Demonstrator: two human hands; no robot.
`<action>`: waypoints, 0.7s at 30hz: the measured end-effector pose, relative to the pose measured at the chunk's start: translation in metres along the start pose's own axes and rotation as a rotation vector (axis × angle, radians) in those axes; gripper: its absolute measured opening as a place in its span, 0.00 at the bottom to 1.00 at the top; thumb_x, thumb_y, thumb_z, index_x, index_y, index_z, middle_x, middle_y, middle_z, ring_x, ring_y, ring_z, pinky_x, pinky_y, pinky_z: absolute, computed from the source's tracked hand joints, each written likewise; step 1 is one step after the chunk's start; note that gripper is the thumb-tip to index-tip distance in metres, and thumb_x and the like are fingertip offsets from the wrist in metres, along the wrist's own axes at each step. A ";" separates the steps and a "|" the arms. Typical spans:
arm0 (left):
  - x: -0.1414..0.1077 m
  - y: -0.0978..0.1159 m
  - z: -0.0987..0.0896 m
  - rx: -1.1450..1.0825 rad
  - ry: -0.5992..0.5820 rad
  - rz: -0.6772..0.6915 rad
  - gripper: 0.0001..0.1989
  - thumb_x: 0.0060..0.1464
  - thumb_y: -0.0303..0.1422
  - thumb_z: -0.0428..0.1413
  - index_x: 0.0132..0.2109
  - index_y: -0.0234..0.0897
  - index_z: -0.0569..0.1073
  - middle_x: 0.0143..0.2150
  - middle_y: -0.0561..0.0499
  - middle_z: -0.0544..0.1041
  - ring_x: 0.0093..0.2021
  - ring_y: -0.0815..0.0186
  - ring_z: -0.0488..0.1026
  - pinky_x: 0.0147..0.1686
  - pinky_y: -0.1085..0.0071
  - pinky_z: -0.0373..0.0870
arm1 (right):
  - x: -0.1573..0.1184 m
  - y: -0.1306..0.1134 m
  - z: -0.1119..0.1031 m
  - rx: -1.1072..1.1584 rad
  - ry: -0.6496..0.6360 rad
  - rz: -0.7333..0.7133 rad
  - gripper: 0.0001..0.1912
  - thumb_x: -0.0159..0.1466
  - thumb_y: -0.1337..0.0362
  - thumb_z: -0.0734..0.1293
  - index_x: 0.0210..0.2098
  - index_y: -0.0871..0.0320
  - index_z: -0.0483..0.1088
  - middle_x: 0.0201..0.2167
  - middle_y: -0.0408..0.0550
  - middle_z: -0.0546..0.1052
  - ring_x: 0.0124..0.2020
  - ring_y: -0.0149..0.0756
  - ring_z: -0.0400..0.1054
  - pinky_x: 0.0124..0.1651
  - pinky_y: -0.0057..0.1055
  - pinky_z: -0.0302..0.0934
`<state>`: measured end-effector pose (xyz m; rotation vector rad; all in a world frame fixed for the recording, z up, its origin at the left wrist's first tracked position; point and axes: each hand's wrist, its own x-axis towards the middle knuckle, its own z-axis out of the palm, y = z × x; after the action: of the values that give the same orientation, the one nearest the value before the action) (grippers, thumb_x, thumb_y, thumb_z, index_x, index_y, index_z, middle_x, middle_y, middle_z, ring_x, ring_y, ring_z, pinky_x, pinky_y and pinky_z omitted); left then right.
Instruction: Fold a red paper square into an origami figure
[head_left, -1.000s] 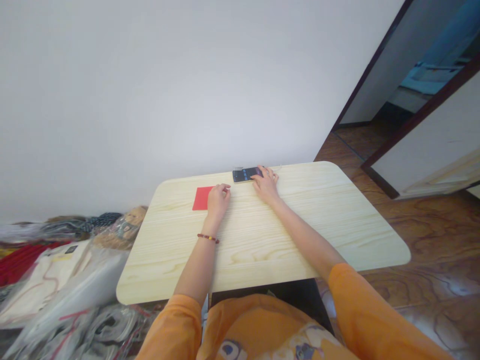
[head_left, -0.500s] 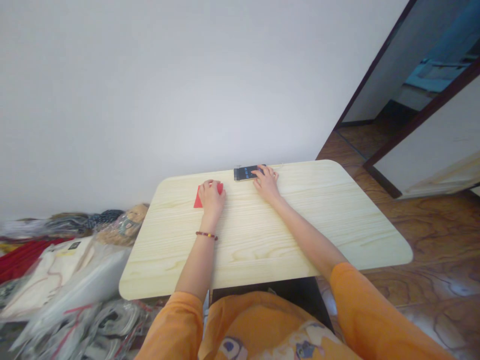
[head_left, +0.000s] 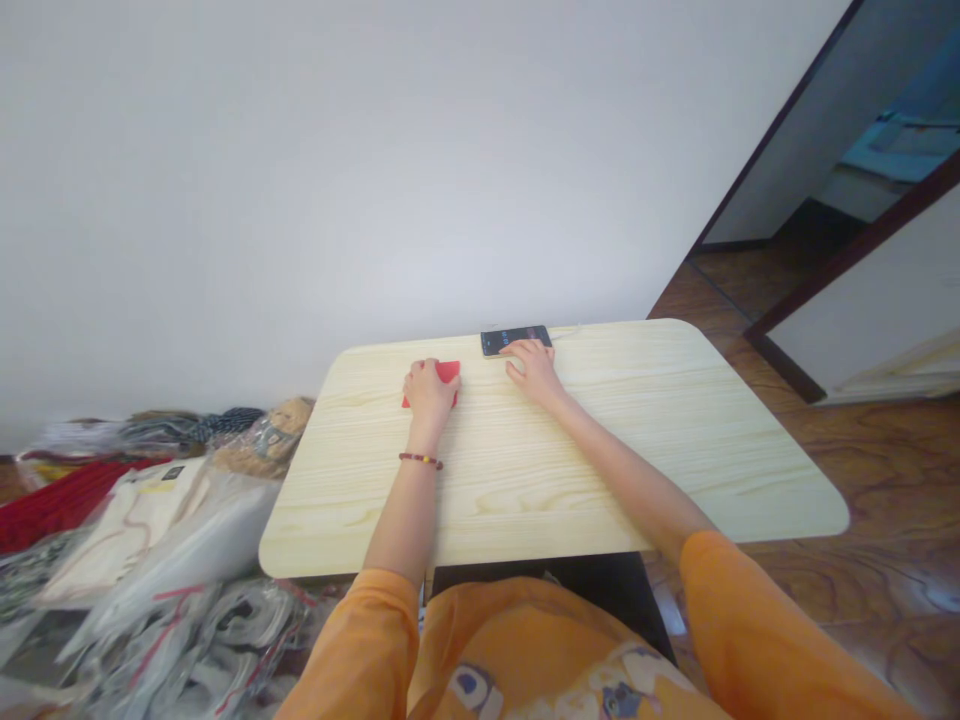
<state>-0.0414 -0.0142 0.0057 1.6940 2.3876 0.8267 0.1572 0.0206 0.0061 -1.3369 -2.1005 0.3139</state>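
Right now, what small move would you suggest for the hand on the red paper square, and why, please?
Probably lift the left hand slightly off the red paper square, because the hand covers most of it and only a small part shows.

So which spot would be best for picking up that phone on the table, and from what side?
I'd grip the phone by its two long edges, coming from the near side, where the right hand already sits. It lies flat and thin on the wooden table, close to the far edge, so a thumb on the near edge and fingers reaching over probably work best.
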 end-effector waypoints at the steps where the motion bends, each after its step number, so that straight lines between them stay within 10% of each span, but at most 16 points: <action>1: 0.001 0.000 -0.001 -0.007 -0.006 0.002 0.20 0.50 0.39 0.58 0.48 0.35 0.74 0.51 0.36 0.73 0.49 0.49 0.72 0.49 0.56 0.66 | -0.001 -0.001 0.001 0.005 -0.004 -0.005 0.15 0.63 0.65 0.60 0.46 0.56 0.73 0.49 0.51 0.75 0.54 0.44 0.61 0.54 0.41 0.47; 10: 0.004 0.003 -0.010 -0.056 -0.042 -0.052 0.12 0.54 0.33 0.52 0.32 0.34 0.78 0.34 0.37 0.80 0.39 0.51 0.76 0.39 0.61 0.66 | -0.006 -0.001 0.008 0.020 -0.022 -0.009 0.13 0.63 0.65 0.61 0.45 0.57 0.73 0.49 0.51 0.75 0.54 0.44 0.62 0.53 0.41 0.48; 21: 0.003 0.013 -0.015 -0.329 0.194 0.040 0.13 0.57 0.39 0.52 0.36 0.38 0.79 0.38 0.45 0.81 0.39 0.58 0.77 0.41 0.66 0.67 | -0.005 0.001 0.004 0.069 -0.009 0.038 0.14 0.63 0.66 0.60 0.44 0.57 0.74 0.47 0.52 0.76 0.53 0.45 0.63 0.54 0.42 0.50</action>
<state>-0.0370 -0.0140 0.0254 1.5967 2.1782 1.3609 0.1567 0.0168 0.0009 -1.3385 -2.0546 0.4059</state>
